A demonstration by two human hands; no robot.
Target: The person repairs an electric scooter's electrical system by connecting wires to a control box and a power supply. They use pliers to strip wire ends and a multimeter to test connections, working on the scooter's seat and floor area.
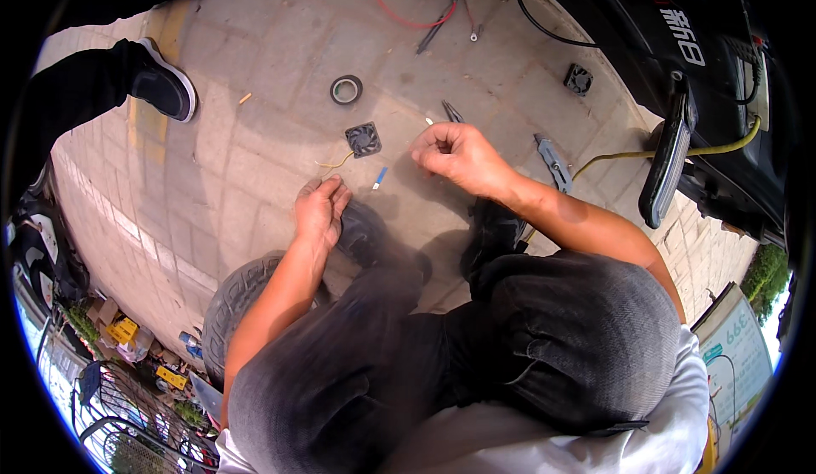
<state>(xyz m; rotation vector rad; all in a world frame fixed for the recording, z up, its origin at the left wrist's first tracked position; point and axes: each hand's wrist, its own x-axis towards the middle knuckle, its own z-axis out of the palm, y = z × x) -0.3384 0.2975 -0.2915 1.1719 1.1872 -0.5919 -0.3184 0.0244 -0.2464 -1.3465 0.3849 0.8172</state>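
I am seated low over a paved floor, with both forearms stretched forward. My left hand [320,212] has its thumb and fingertips drawn together, just below the thin yellow wire of a small black cooling fan [364,140]. My right hand [455,158] is pinched closed to the right of that fan. Whatever either pinch holds is too small to make out. Between the hands lies a little blue-and-white strip [380,178]. Pliers [452,113], partly covered by my right hand, point away from me. A grey utility knife [554,164] lies beyond my right wrist.
A black tape roll [346,90] and red and black test leads [438,25] lie farther off. A second small fan [579,79] sits near a black scooter [680,125] with a yellow cable [663,153]. Another person's shoe [163,83] stands upper left; a tyre [234,308] is beside my left arm.
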